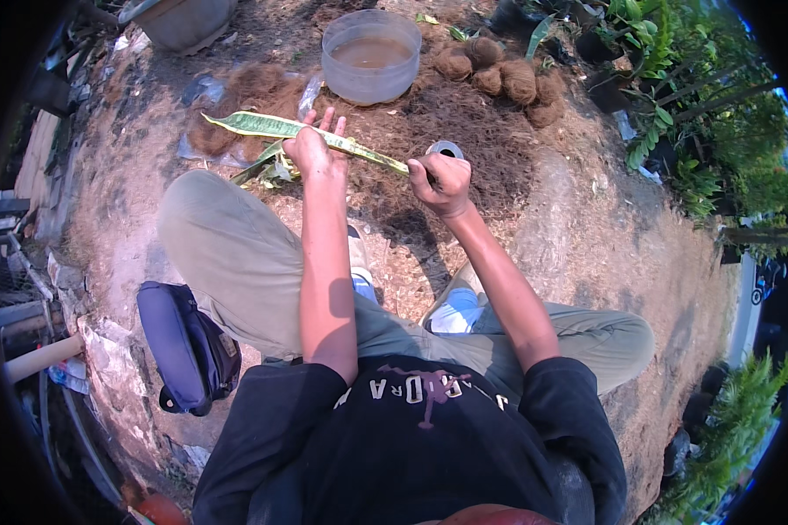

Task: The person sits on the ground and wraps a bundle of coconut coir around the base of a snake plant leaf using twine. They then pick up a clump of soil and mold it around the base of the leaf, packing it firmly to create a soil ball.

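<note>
A long green snake plant leaf (256, 123) with yellow edges lies slantwise across both hands. My left hand (318, 154) supports it mid-length, the thumb over the leaf and the other fingers stretched out beyond it. At the narrow end, my right hand (443, 180) is closed in a fist around the leaf. Just behind that fist shows the round rim of a pale container (446, 148) with a dark inside, partly hidden by the hand. Below my left hand, more cut leaves (272, 167) lie on the ground.
Ahead stands a clear plastic tub (371, 72) of brownish water. Several brown fibre balls (499, 72) sit to its right, and loose fibre (253, 92) lies to its left. A larger basin (184, 23) is farther left. A dark blue bag (184, 344) rests beside my left knee; potted plants (683, 98) line the right.
</note>
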The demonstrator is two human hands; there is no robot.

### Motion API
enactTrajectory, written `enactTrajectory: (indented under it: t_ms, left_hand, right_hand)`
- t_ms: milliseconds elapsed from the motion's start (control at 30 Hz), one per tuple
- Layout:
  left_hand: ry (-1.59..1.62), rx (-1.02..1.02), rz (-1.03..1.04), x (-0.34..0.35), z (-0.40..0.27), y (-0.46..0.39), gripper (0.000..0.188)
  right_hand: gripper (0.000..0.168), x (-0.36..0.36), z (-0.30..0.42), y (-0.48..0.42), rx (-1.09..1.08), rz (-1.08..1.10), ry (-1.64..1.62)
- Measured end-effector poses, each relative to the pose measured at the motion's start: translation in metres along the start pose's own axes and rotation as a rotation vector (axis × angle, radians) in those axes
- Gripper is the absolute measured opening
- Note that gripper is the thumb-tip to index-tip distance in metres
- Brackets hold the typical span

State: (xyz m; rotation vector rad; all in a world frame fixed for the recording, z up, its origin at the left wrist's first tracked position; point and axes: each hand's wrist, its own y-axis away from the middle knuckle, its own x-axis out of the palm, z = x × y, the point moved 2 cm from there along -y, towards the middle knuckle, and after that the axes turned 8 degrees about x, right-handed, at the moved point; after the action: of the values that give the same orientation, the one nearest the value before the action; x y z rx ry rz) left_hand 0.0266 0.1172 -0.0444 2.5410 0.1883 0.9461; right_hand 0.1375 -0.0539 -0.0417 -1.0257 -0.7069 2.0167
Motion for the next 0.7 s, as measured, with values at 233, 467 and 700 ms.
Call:
enactTrajectory:
  t_ms: [233, 467, 700]
  left_hand:
    - [0.072, -0.050, -0.012, -0.002, 0.007, -0.001, 0.049]
    - [0.100, -0.041, -0.026, -0.001, 0.009, 0.000, 0.046]
    - [0.061, -0.003, -0.051, 0.002, 0.004, 0.007, 0.042]
  right_hand:
    - [0.027, -0.001, -0.004, -0.004, 0.070, -0.110, -0.032]
    - [0.040, -0.001, 0.003, -0.007, 0.097, -0.088, 0.046]
    - [0.041, 0.005, 0.012, -0.008, 0.326, -0.151, -0.132]
